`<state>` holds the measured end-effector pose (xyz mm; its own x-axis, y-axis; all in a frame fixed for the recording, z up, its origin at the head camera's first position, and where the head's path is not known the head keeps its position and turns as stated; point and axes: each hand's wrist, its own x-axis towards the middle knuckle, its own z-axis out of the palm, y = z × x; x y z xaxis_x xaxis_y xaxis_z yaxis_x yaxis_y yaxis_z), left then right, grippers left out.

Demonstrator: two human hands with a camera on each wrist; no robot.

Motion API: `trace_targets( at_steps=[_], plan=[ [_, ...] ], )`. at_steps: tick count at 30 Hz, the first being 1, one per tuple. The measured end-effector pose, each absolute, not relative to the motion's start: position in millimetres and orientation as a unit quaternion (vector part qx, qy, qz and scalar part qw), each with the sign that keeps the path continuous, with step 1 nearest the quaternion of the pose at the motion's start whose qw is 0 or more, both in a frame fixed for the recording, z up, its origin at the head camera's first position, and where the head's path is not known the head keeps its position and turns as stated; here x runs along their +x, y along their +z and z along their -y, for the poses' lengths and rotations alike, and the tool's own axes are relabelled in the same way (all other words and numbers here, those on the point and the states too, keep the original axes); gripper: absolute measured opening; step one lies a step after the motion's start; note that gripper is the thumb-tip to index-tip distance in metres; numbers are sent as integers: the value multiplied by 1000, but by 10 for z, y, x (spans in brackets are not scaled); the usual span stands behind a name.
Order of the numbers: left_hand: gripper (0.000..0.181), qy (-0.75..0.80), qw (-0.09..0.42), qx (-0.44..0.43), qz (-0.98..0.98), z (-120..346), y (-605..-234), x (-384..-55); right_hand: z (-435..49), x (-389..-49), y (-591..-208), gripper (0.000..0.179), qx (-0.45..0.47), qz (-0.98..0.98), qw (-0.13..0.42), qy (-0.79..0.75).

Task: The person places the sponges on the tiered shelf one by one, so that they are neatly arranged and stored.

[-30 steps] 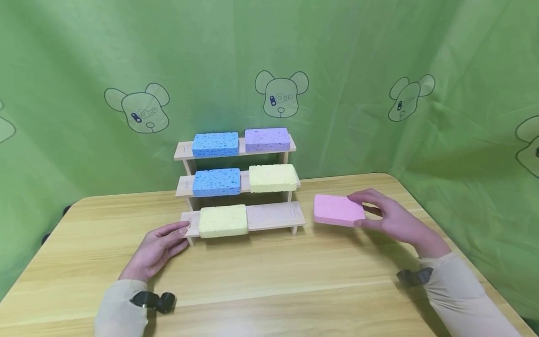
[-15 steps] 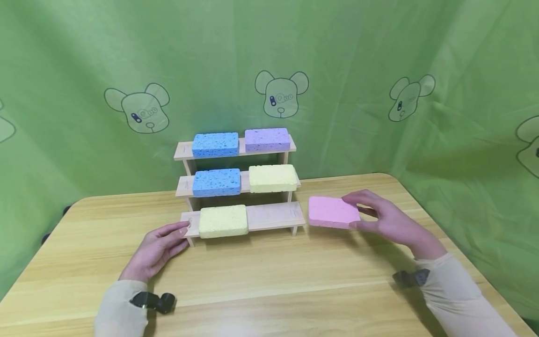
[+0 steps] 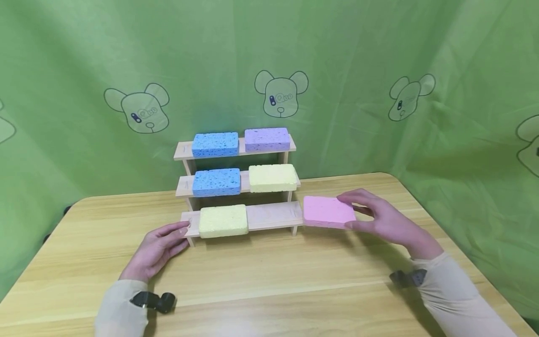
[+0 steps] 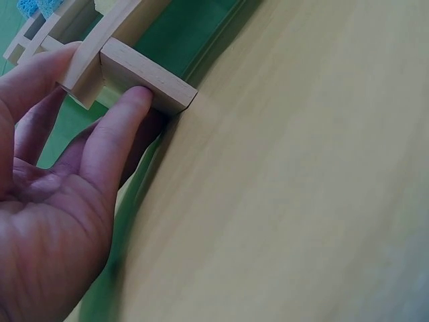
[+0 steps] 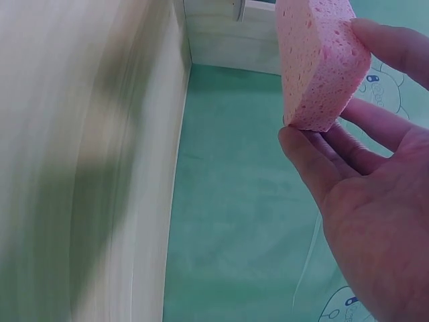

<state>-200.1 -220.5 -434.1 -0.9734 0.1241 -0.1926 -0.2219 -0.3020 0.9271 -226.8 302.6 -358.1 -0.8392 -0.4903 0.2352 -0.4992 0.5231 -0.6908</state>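
A pink sponge [image 3: 328, 211] is held by its right end between the thumb and fingers of my right hand [image 3: 389, 223]. It is above the table, its left edge at the right end of the lowest step of a three-step wooden rack [image 3: 275, 216]. My left hand [image 3: 156, 250] grips the left end of that step; in the left wrist view a finger lies on the board and the thumb presses the rack's leg [image 4: 144, 74]. On the lowest step's left half sits a yellow sponge [image 3: 223, 221]. The right wrist view shows the pink sponge [image 5: 322, 64] pinched at one end.
The middle step carries a blue sponge [image 3: 216, 181] and another yellow sponge [image 3: 273, 178]. On the top step are a second blue sponge [image 3: 215, 144] and a purple sponge [image 3: 267, 139]. A green curtain [image 3: 337, 56] hangs behind the wooden table [image 3: 252, 285].
My right hand has moved left with the pink sponge, from a gap beside the rack up to the lowest step's right end. The left hand stays on the rack.
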Motion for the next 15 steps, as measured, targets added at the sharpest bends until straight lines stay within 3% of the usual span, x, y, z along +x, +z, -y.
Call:
trace_targets(
  at_steps=[15],
  plan=[
    [19, 804, 105, -46, -583, 2202, -4352, -2009, -2890, -2258, -3535, 59, 293, 859, -11, 420]
  ],
)
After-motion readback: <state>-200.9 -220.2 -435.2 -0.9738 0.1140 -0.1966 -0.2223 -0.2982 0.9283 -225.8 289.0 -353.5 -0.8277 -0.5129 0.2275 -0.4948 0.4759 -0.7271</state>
